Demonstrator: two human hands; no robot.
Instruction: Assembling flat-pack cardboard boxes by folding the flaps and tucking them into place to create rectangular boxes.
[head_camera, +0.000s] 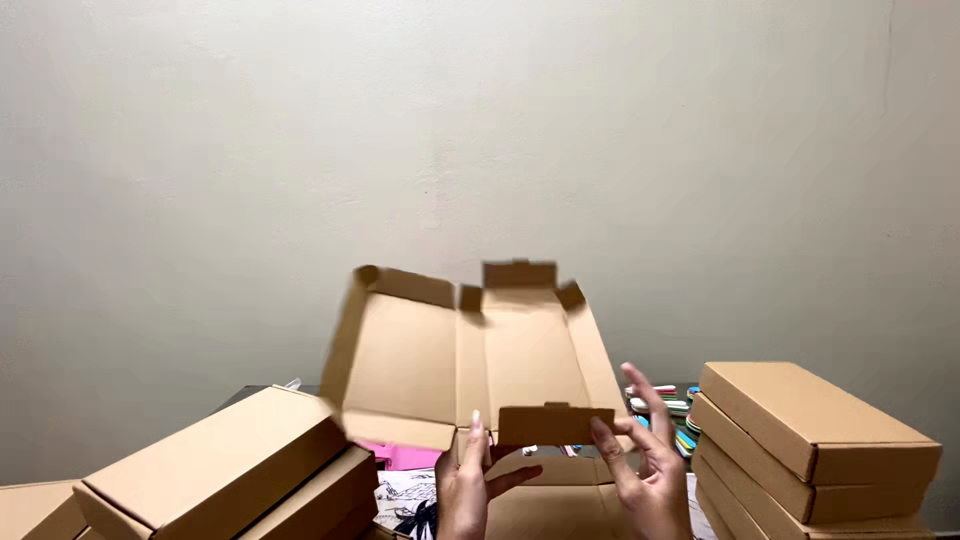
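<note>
A pale bare wall (480, 130) fills most of the head view, behind everything else. In front of it, held up in the air at centre, is an open flat cardboard box (470, 355), its inner faces turned toward the camera, side flaps standing out at the left and top edges (the left edge is blurred). A small front flap (555, 424) sits at its lower edge, between the two hands.

At the right, a stack of closed cardboard boxes (810, 440) rises from the table (255, 392), of which only a dark strip shows. At the lower left lies another pile of closed boxes (220, 475), tilted on one another.

The right hand (645, 465) is open, palm facing left, its fingers (650, 395) spread and only lightly touching the right end of the front flap. The left hand (470, 480) pinches the box's lower edge just left of that flap, thumb up against the cardboard.

Below the box lie a pink sheet (405, 457) and a black-and-white printed sheet (410, 500). Behind the right hand sits a small heap of coloured items (680, 415), too small to make out.
</note>
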